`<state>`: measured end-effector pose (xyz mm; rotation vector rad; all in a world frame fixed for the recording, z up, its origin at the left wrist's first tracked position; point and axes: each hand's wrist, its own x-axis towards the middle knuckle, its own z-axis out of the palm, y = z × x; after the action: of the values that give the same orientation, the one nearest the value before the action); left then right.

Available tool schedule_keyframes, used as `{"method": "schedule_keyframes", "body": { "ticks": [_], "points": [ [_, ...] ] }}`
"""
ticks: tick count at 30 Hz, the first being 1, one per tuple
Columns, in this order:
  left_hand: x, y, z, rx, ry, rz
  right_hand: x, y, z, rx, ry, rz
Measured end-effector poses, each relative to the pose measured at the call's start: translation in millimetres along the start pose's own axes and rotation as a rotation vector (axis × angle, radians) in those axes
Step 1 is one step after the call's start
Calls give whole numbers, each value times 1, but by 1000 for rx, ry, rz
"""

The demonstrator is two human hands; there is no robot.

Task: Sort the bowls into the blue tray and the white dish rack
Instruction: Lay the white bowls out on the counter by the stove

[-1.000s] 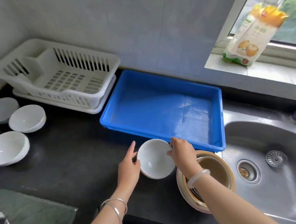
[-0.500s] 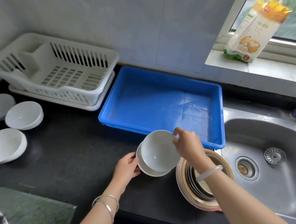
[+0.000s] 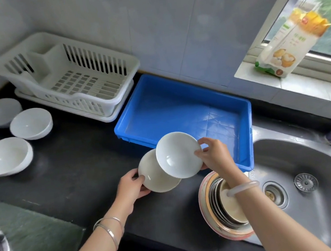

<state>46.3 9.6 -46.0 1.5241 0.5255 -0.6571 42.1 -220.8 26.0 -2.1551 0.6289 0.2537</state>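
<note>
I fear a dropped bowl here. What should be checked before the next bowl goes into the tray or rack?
1. Right hand grips the upper bowl by its rim: ok.
2. Left hand grips the lower bowl: ok.
3. The two bowls are fully apart: cannot tell, they overlap in view.
4. Blue tray has free floor: ok.
5. White rack has free space: ok.
6. Stack by the sink sits steady: cannot tell.
</note>
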Motion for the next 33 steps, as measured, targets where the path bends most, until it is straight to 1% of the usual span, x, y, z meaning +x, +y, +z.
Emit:
{"method": "schedule_keyframes", "body": {
  "ticks": [3,7,11,15,19,22,25,33],
  "points": [
    [-3,8,-29,-64,103,27,9,-18,10,68,-14,-26],
    [-7,12,-70,-220,265,44,25,-49,37,89,-63,-86],
    [-10,5,-115,-350,415,50,39,-82,80,111,-144,-116],
    [-15,-3,-158,-476,528,47,47,-116,132,181,-255,-111],
    [-17,-8,-189,-606,636,46,52,-145,184,210,-312,-91],
    [-14,-9,-205,-660,676,43,57,-164,215,202,-307,-80],
    [-9,-6,-215,-681,684,47,64,-176,238,240,-307,-18],
    [7,0,-221,-768,653,25,82,-174,263,219,-267,112]
  ]
}}
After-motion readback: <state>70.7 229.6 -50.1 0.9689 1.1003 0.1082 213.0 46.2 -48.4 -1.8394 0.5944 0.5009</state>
